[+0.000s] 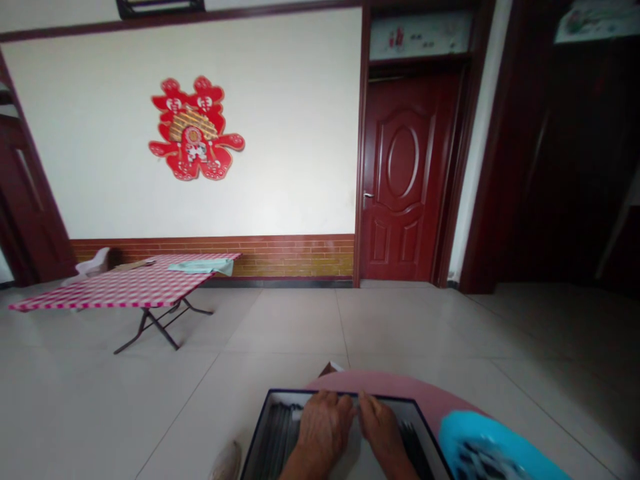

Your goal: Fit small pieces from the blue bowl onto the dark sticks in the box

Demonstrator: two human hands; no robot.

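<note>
A shallow box (425,427) with a dark rim and pale inside stands at the bottom of the view, cut off by its lower edge. My left hand (326,427) is over the middle of the box, its fingers curled near the far wall. Close beside it, my right hand (379,425) has its fingers pinched together at the same wall. Whatever is between the fingers is too small or hidden to make out. Dark thin pieces (280,433) lie in rows along the box's left side, and more dark pieces (413,440) show at the right.
The box rests on a round pink table (395,381). To its right is a bright blue basin (500,427) with dark and pale items, blurred. A folding table (120,283) with a checked cover stands at left. Beyond are a tiled floor and a red door (405,233).
</note>
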